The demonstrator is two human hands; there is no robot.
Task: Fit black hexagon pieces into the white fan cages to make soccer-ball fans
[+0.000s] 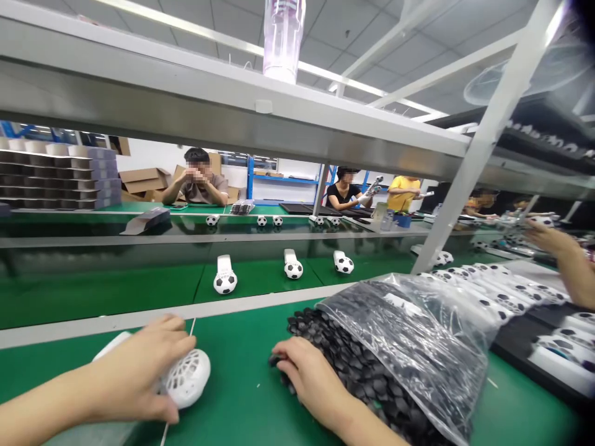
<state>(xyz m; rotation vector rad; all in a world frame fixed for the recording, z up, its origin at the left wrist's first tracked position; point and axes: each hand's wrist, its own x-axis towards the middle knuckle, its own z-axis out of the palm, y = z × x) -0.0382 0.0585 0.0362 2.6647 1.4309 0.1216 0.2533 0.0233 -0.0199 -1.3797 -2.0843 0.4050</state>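
- We have a white lattice shell [189, 378] under our left hand [132, 368], the nearer hand, its long axis lying sideways, round end rightward.
- Our spread fingers [171, 331] seem to grip it.
- Our right hand [311, 381], fingers pressed together, touches black pentagonal pieces [353, 365] by a plastic bag [409, 334].
- Beyond the green bench top [246, 396] stand miniature footballs [225, 283].

white lattice casing [188, 379], black patches [344, 365], green bench mat [246, 387]

Three soccer-ball units [225, 282] (white stems), one white mesh shell [188, 378], one bag [409, 347] black pieces [334, 353].
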